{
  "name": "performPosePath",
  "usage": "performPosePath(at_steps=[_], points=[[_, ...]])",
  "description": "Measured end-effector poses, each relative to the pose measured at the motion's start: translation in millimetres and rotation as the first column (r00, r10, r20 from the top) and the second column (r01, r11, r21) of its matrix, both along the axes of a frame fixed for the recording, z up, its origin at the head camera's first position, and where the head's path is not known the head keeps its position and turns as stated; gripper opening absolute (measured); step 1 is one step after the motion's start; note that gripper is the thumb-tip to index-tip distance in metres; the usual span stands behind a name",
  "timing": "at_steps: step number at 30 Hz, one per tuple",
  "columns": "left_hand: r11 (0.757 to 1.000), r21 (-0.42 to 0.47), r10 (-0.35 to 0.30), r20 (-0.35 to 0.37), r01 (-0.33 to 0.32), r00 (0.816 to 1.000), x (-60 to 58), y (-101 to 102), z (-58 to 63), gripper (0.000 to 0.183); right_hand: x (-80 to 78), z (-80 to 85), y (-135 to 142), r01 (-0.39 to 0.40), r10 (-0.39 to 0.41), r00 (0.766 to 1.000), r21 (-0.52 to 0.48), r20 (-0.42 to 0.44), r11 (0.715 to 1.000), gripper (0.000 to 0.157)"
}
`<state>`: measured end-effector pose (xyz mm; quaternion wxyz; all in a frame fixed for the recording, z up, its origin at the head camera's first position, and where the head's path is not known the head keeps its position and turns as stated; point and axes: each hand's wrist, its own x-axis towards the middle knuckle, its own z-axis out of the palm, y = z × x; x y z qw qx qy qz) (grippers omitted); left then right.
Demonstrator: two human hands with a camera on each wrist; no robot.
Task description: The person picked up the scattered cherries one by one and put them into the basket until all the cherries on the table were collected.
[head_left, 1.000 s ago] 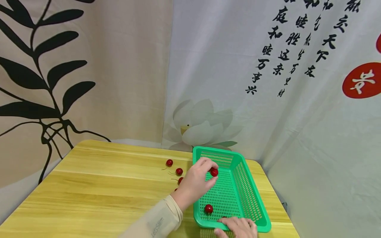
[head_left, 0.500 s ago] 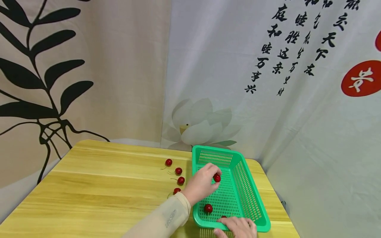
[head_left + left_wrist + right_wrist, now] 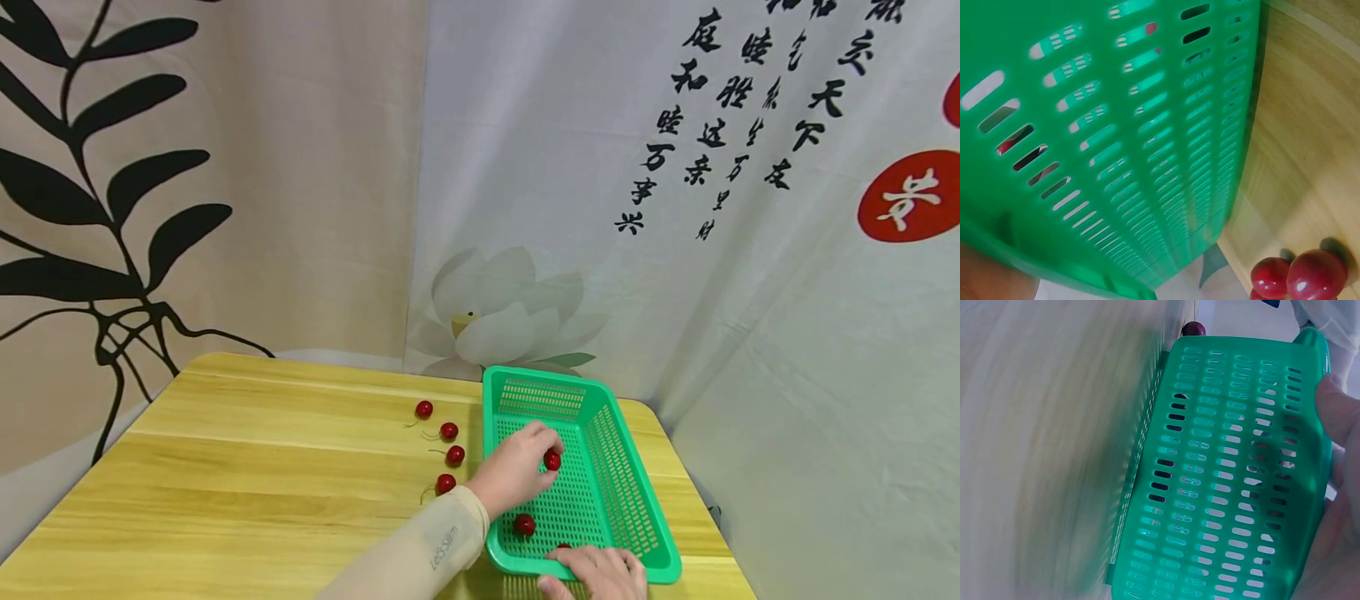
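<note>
My left hand (image 3: 521, 468) reaches over the left side of the green plastic basket (image 3: 630, 467) and pinches a red cherry (image 3: 552, 461) between thumb and fingers, low inside it. At the near end, my right hand (image 3: 600, 571) grips the rim, fingers over the inside and thumb (image 3: 1338, 409) outside. One cherry (image 3: 524, 525) lies on the basket floor near that end. Another cherry (image 3: 564, 547) shows partly behind the right fingers. The left wrist view is filled mostly by the slotted basket wall (image 3: 1166, 156), which hides the pinched cherry.
Several stemmed cherries (image 3: 454, 455) lie in a loose row on the wooden table (image 3: 262, 467), just left of the basket. A printed cloth backdrop (image 3: 337, 208) hangs close behind the table and along its right.
My left hand has moved down and slightly right within the basket, carrying the cherry. A table cherry once covered by its wrist shows fully. The right hand stays on the rim.
</note>
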<state>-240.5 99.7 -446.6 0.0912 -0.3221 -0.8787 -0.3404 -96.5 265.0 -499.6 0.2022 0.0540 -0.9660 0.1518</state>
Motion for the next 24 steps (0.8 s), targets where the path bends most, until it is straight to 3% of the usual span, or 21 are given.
performPosePath(at_steps=[12, 24], points=[[0.997, -0.074, -0.027, 0.071, 0.032, 0.997, -3.7, 6.4, -7.0, 0.023, -1.1, -0.9, 0.6, -0.005, 0.005, 1.0, -0.001, -0.001, 1.0, 0.011], [0.988, -0.148, -0.026, 0.08, 0.037, 0.996, -4.6, 8.2, -8.9, 0.024, -1.0, 0.5, -0.6, 0.002, -0.001, 1.0, -0.025, 0.022, 1.0, 0.007]])
